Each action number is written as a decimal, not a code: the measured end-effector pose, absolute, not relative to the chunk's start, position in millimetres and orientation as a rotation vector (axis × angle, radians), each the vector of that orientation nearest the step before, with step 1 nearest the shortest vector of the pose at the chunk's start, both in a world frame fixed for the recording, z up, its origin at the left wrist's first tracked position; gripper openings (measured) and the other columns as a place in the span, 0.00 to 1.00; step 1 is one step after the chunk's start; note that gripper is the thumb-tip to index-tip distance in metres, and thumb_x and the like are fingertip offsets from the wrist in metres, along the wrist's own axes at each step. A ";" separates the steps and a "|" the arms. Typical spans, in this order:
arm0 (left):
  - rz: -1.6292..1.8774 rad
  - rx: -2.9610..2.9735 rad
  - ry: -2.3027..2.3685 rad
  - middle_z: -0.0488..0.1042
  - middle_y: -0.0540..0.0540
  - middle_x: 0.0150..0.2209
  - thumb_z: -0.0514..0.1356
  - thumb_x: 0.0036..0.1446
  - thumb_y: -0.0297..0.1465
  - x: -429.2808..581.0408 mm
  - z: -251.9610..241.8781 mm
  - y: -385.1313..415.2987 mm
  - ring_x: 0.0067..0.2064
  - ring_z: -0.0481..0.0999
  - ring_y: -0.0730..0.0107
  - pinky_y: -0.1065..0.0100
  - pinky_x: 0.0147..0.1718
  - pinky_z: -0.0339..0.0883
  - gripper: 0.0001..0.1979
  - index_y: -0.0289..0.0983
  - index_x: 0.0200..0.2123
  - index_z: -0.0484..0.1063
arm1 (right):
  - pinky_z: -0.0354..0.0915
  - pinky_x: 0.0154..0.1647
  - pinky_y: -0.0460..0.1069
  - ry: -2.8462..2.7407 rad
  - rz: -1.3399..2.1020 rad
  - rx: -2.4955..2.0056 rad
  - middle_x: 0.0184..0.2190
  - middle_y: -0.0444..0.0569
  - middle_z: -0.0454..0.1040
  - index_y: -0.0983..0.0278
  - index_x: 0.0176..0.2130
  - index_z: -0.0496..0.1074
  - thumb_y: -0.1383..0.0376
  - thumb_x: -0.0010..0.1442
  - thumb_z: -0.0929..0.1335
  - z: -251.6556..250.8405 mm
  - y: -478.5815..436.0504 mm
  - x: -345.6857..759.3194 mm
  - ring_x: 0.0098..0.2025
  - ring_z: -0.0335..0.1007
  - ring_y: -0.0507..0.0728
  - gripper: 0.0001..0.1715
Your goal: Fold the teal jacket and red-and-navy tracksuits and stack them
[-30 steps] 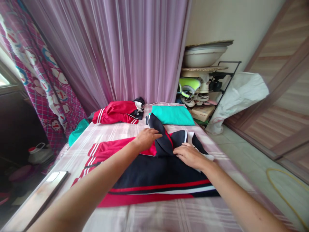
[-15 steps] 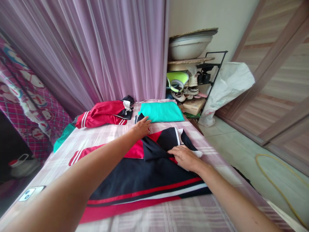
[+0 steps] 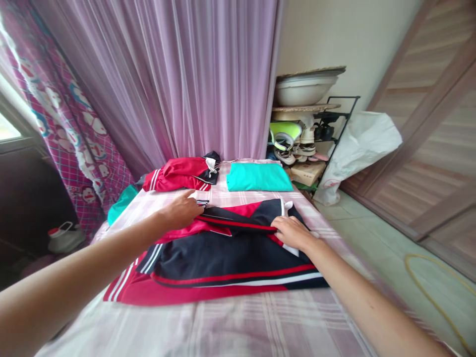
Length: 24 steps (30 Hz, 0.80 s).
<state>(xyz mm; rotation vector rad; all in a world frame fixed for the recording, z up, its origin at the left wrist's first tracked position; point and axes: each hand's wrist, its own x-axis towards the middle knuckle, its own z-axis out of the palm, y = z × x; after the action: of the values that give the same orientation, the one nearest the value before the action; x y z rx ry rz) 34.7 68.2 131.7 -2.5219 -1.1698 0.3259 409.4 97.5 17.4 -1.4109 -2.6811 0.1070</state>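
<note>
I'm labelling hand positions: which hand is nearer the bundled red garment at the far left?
Left. The left hand is just in front of the red garment, on its near side; the right hand is farther off to the right, at the dark jacket.

Pleated lilac curtains (image 3: 208, 74) span the upper centre; daylight brightens a window (image 3: 6, 130) at far left; wooden wardrobe doors (image 3: 420, 129) stand upper right, above pale floor tiles (image 3: 383, 263).

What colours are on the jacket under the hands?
The jacket is near-black and red, with red and white stripes; head view.
</note>
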 end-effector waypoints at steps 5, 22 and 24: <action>0.250 -2.469 -1.369 0.80 0.44 0.36 0.61 0.54 0.33 21.5 120.4 23.8 0.44 0.77 0.57 0.51 0.65 0.48 0.13 0.43 0.45 0.75 | 0.60 0.51 0.52 -2.622 0.048 -1.489 0.42 0.49 0.79 0.60 0.42 0.75 0.69 0.59 0.65 21.6 108.2 426.4 0.47 0.73 0.58 0.13; 0.266 -2.173 -1.985 0.78 0.55 0.33 0.57 0.60 0.40 -52.1 212.3 -4.6 0.36 0.75 0.69 0.64 0.52 0.64 0.17 0.41 0.49 0.74 | 0.67 0.50 0.52 -2.513 0.625 -1.355 0.44 0.49 0.79 0.60 0.45 0.75 0.65 0.58 0.63 47.8 153.3 456.4 0.47 0.73 0.59 0.17; 0.256 -2.298 -2.118 0.79 0.57 0.35 0.55 0.62 0.43 -63.2 220.9 5.8 0.36 0.74 0.72 0.73 0.44 0.66 0.19 0.40 0.51 0.74 | 0.68 0.50 0.51 -2.465 0.797 -1.330 0.44 0.50 0.79 0.62 0.45 0.75 0.64 0.58 0.62 49.9 163.3 460.7 0.46 0.74 0.59 0.18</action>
<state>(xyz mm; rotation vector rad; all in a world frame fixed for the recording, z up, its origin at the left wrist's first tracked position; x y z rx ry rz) -63.2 5.8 220.9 -2.2978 -2.1176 0.2562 460.7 163.3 49.9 -1.3300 -2.4649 0.7966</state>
